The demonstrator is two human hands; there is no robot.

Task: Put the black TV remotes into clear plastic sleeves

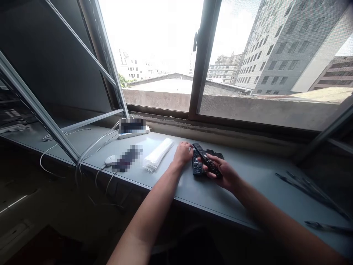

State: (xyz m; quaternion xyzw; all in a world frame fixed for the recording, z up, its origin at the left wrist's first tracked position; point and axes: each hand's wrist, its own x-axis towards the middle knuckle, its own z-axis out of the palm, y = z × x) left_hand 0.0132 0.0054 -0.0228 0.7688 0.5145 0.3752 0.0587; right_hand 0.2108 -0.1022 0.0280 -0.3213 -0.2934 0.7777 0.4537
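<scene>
A black remote control [203, 156] with many buttons is held by my right hand [220, 171], tilted, its far end pointing up and left. My fingers and thumb are closed around its near half. Beneath it on the table lie other black remote controls [197, 168], partly covered by the held one and by my hand. My left hand [183, 154] rests at their left side, its fingers loosely bent close to the far tip of the held remote. Nothing shows in that hand; whether it touches the remote I cannot tell.
A stack of clear plastic bags [158, 154] lies left of my left hand on the grey table [198, 198]. Farther left are a power strip [134, 134], a white round charger [110, 160] with cables, and a metal shelf frame [64, 143]. Dark thin items [303, 187] lie right; a window stands behind.
</scene>
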